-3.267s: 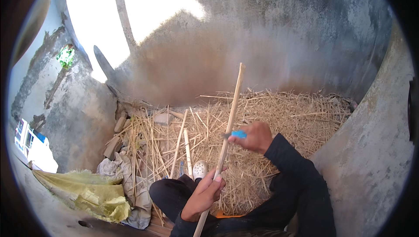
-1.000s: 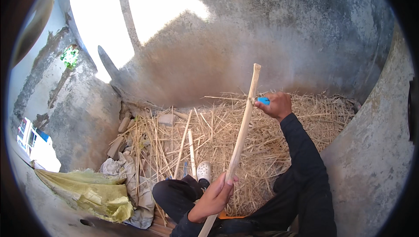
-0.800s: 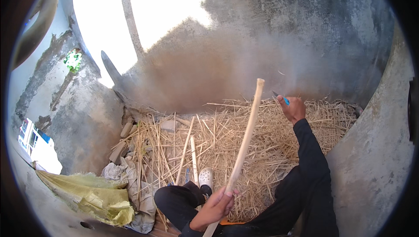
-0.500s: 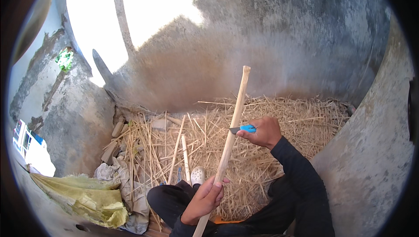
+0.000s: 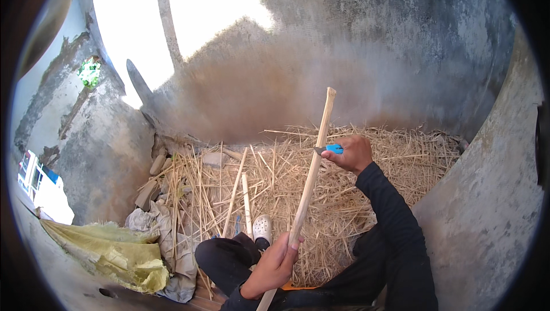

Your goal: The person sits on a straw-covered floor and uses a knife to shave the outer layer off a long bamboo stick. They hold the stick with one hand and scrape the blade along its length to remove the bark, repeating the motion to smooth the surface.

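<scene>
A long pale wooden stick (image 5: 310,182) slants upward in front of me, its far end a little thicker. Near its lower part my left hand (image 5: 273,268) is wrapped round it, between my legs. Higher up, my right hand (image 5: 350,154) grips a blue-handled utility knife (image 5: 334,149). The dark blade meets the right side of the stick, well above my left hand. Part of the knife's handle is hidden inside my right fist.
Straw and wood shavings (image 5: 389,179) cover the floor before me. Two pale sticks (image 5: 247,202) lean near my white clog (image 5: 262,228). A yellow sack (image 5: 114,251) lies at the lower left. A grey wall (image 5: 366,65) rises behind, with another on the right.
My right hand and the knife have moved up along the stick, farther from my left hand. The left hand keeps its hold, and the view has shifted slightly.
</scene>
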Tool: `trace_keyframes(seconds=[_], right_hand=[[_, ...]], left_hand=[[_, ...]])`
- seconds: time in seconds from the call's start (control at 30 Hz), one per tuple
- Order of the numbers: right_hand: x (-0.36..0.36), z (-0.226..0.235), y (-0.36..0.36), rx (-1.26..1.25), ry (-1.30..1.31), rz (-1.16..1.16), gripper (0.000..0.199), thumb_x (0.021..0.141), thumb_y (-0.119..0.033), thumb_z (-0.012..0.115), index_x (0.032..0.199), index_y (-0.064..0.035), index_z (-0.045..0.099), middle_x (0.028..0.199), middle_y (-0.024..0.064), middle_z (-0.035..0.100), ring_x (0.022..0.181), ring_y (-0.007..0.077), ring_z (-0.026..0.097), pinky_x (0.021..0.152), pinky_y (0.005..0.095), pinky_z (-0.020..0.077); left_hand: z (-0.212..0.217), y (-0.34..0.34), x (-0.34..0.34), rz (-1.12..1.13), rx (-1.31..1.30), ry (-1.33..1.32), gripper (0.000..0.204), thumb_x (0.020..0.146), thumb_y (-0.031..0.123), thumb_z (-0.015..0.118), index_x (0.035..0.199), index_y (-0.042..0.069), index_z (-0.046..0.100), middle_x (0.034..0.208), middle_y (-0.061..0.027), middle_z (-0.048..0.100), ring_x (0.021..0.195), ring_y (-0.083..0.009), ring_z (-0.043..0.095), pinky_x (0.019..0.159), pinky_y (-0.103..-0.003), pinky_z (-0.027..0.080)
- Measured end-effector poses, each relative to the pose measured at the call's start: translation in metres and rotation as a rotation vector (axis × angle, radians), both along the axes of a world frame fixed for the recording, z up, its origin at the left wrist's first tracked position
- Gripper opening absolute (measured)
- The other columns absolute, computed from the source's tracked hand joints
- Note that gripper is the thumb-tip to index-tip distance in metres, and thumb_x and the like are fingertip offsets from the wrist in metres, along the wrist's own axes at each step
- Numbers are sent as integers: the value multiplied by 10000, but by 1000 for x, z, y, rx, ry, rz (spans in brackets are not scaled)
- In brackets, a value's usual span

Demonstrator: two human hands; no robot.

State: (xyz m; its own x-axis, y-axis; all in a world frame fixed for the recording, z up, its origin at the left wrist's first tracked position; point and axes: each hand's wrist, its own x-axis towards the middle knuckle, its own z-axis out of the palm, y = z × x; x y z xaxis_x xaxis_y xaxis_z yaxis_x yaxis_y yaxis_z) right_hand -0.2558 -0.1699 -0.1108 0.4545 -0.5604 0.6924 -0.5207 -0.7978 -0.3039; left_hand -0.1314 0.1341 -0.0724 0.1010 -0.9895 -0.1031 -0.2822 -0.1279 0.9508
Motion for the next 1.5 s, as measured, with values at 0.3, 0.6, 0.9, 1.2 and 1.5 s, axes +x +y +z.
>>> trace_keyframes(seconds=[0.3, 0.6, 0.9, 1.2, 1.5], right_hand=[[-21, -13, -46, -5, 63, -229, 763, 729, -822, 433, 515, -100, 557, 454, 68, 501, 419, 264, 521, 414, 415, 393], [-102, -67, -98, 476, -205, -423, 791, 832, -757, 343, 535, -52, 547, 471, 111, 461, 484, 296, 495, 494, 419, 371], [-36, -7, 29, 374, 70, 85, 728, 787, -748, 457, 506, -86, 563, 435, 76, 478, 420, 253, 520, 452, 400, 411], [-11, -18, 41, 278, 137, 73, 702, 732, -769, 511, 493, -110, 551, 425, 78, 486, 403, 263, 541, 419, 374, 425], [-6, -9, 35, 105, 95, 53, 704, 735, -780, 492, 501, -119, 560, 418, 72, 495, 380, 230, 533, 381, 365, 412]], left_hand=[[2, 5, -6, -49, 46, -42, 281, 1012, 267, 374, 1131, 27, 460, 681, 30, 393, 573, -60, 378, 515, -225, 341], [-22, 10, 1, 42, 101, 312, 276, 1012, 260, 381, 1168, 48, 464, 648, 56, 361, 486, -23, 317, 428, -178, 257], [-24, -23, 16, 56, 225, 584, 309, 1025, 284, 327, 1164, 41, 458, 615, 20, 362, 422, -60, 302, 402, -195, 279], [-7, -34, 6, 47, 222, 876, 310, 1013, 295, 349, 1132, 31, 458, 580, 28, 318, 385, -53, 273, 388, -208, 286], [-21, -29, 14, -43, 212, 1121, 255, 1015, 291, 335, 1036, 64, 450, 583, 32, 331, 381, -54, 268, 376, -208, 280]])
